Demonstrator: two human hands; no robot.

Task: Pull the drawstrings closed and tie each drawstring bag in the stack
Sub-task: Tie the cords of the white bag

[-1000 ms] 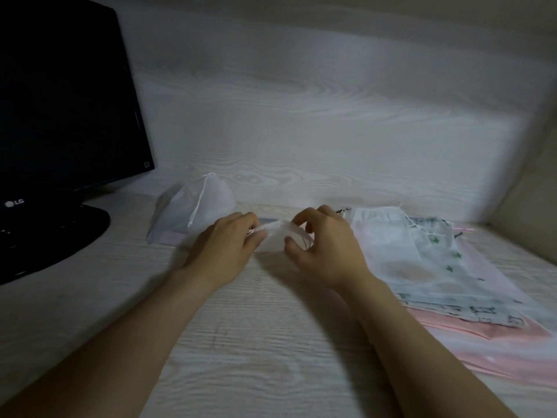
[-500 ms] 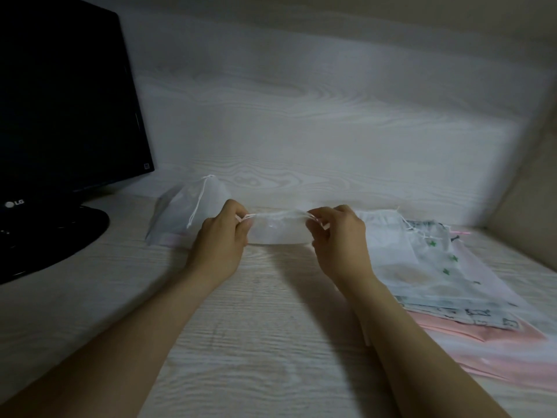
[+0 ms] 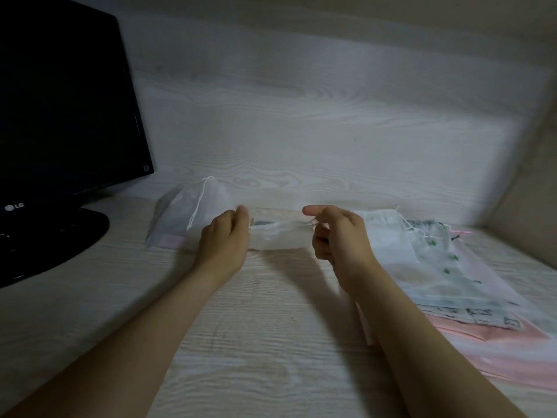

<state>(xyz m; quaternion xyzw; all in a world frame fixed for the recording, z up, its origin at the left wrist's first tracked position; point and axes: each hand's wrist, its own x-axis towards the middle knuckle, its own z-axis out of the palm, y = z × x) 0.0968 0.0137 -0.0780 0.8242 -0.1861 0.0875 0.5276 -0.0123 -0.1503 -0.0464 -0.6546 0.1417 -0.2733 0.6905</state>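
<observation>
Left hand (image 3: 224, 241) and right hand (image 3: 337, 236) pinch a sheer drawstring bag (image 3: 277, 236) between them.

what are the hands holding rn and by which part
A small white drawstring bag, stretched between both: the left hand grips its left top corner, the right hand pinches its right top corner, likely at the strings.

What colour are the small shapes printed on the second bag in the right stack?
Green, on a whitish bag; seen in the head view.

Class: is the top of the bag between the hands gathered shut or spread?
Spread: the white bag's top spans the whole gap between left hand and right hand.
</observation>
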